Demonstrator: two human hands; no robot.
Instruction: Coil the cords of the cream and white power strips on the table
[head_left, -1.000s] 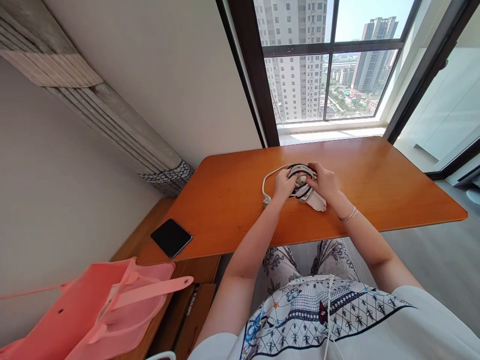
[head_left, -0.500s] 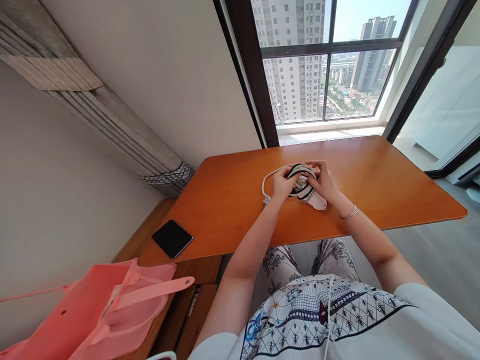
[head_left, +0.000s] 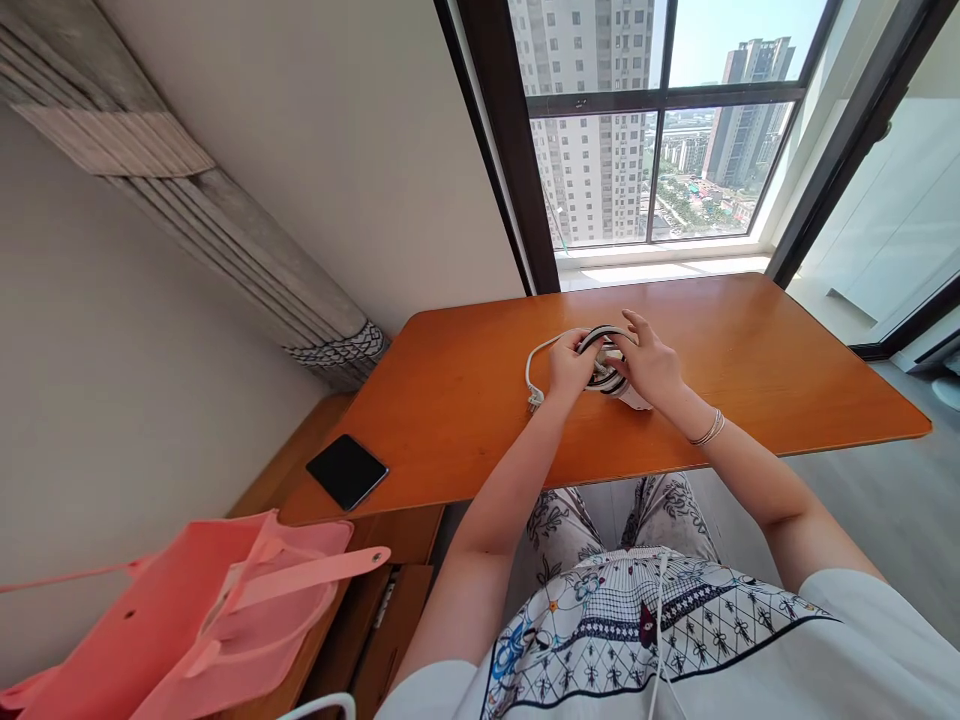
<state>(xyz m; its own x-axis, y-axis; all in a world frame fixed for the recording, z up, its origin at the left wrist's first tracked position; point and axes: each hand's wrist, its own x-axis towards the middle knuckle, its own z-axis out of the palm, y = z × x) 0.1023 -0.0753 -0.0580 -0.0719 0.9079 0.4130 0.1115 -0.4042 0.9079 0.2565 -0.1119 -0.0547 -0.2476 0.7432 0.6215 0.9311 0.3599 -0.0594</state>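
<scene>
A coiled bundle of black and white cables [head_left: 602,346] lies on the orange wooden table [head_left: 465,400] with a white power strip mostly hidden beneath my hands. My left hand [head_left: 570,368] grips the left side of the coil with curled fingers. My right hand [head_left: 651,362] rests on the right side of the coil, some fingers lifted and spread. A loose white cable end [head_left: 532,385] with a plug loops out to the left of my left hand.
A black phone [head_left: 346,471] lies on a lower wooden cabinet left of the table. A pink tote bag [head_left: 187,610] stands at the lower left. A rolled mat [head_left: 225,220] leans along the wall. Large windows are behind the table.
My right hand has shifted up over the coil and its fingers have lifted and spread. My left hand stays on the coil's left side.
</scene>
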